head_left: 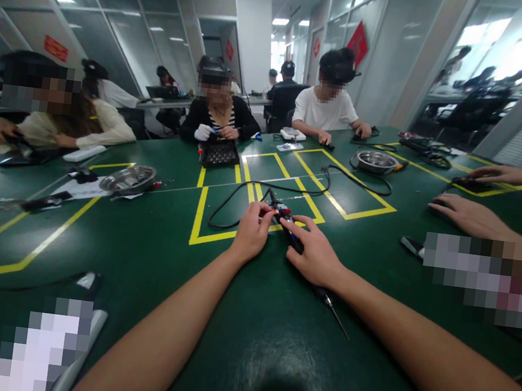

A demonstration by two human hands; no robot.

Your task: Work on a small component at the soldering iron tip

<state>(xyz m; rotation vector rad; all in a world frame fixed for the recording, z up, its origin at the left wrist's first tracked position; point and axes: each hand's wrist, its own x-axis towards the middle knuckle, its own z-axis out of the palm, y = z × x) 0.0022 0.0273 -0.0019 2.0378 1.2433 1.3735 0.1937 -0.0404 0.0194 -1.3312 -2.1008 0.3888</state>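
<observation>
Both bare hands meet near the middle of the green table [160, 278], over a dark handheld tool [294, 240] with a bluish patch on its body; the tool lies at the near edge of a yellow tape outline [212, 238]. Right hand [318, 253] is partly curled around the body, thumb on the near side, forefinger reaching forward; grip looks light. Left hand [253, 227] has thumb and forefinger nearly together at a small orange piece [272, 211], next to a red-and-white piece [283, 210]; too small to tell whether the pinch has actually closed on anything. A black cable [294, 190] loops over the table just beyond the fingertips. A thin metal shaft [337, 319] sticks out below the right palm, angled back toward the wearer. Judgement on technique: steady the body with the right hand, let the left fingertips do the fine work, keep slack in the cable so it does not tug, and keep the right forearm off the shaft's tip. Writing: a red diamond [358, 43] and a red sheet [55, 48] on the walls bear marks, illegible here; no brand or label readable on the tool.
</observation>
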